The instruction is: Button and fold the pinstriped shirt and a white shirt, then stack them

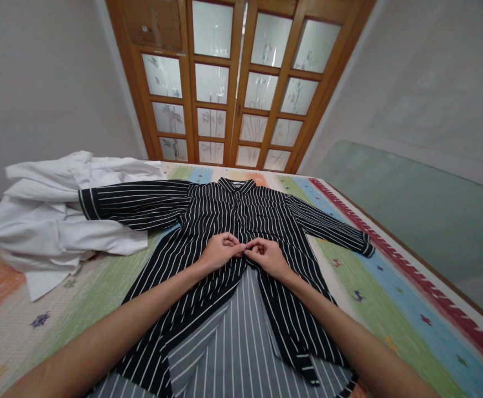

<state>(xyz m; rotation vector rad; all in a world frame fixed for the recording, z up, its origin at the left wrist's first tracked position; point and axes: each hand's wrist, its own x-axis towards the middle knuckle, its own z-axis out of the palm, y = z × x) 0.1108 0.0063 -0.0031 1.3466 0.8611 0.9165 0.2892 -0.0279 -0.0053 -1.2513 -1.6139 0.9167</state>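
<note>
A black shirt with white stripes [216, 213] lies face up, its collar at the far end and both sleeves spread sideways. Over the middle of its front, my left hand [222, 251] pinches the placket edge between thumb and fingers. My right hand [268, 255] pinches the same spot from the other side, fingertips meeting the left ones. Any button there is hidden by the fingers. Above the hands the front is closed; below them it parts, showing the grey striped inside [241, 331].
A crumpled white cloth [58, 221] lies at the left, partly under the shirt's cuff. Beneath everything is a colourful striped cover [374, 298]. A pale green headboard-like panel [415, 204] runs along the right wall. Wooden doors with glass panes [233, 83] stand at the back.
</note>
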